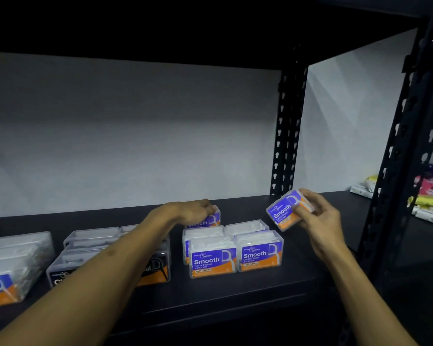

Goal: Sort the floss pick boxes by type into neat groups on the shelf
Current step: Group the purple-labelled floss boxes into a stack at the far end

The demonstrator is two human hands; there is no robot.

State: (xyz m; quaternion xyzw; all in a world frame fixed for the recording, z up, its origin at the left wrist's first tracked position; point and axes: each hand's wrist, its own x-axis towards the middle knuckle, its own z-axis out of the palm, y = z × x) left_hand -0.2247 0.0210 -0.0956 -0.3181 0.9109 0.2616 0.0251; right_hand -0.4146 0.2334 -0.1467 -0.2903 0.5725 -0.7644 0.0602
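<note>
Clear floss pick boxes with blue-and-orange "Smooth" labels stand grouped at the middle of the dark shelf: two in front, more behind. My left hand grips a "Smooth" box at the back of that group, resting on the shelf. Held in the air to the right, tilted, is another "Smooth" box, with my right hand closed on it. Black-labelled boxes sit left of the group, partly hidden by my left forearm. One more blue-labelled box stands at the far left.
A black perforated upright stands at the shelf's back, and a thicker one at the front right. Beyond it lie pink, yellow and white packets. A white wall backs the shelf, with another dark shelf overhead.
</note>
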